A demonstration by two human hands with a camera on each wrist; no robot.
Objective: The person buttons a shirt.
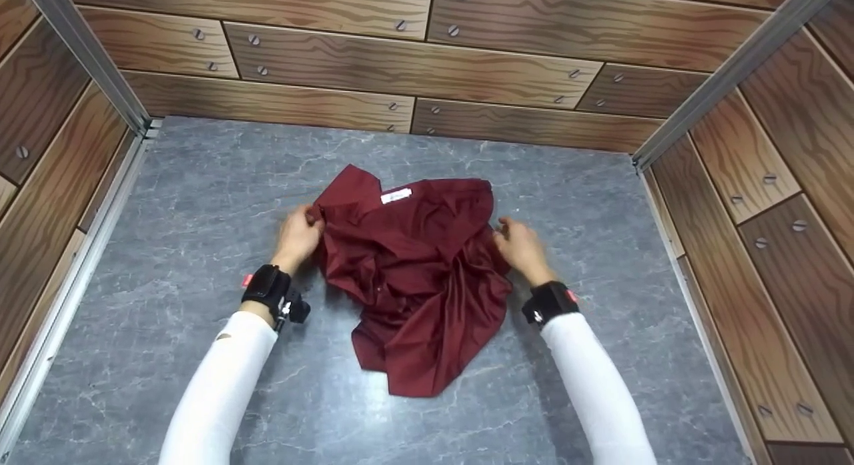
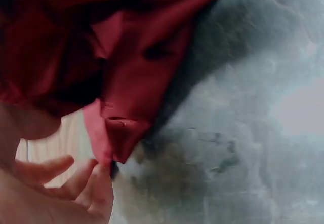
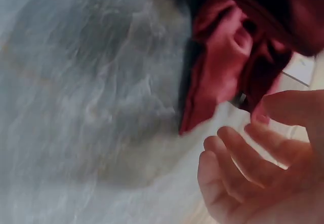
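Observation:
A crumpled dark red shirt (image 1: 420, 251) lies bunched on the grey floor, with a white label (image 1: 395, 196) near its far edge. At its left side my left hand (image 1: 299, 235) pinches the fabric by the edge. The left wrist view shows fingertips of the left hand (image 2: 66, 183) against a hanging fold, the thumb partly under cloth. My right hand (image 1: 522, 248) is at the shirt's right edge. Up close, a bit of red cloth shows between thumb and index finger of the right hand (image 3: 253, 158); its other fingers are loosely bent.
Wood-patterned panels (image 1: 413, 65) stand at the back and on both sides, with metal rails (image 1: 73, 251) along the edges. The grey marbled floor (image 1: 220, 178) surrounds the shirt. Black wrist straps (image 1: 267, 285) with cameras sit below each hand, above white sleeves (image 1: 220, 378).

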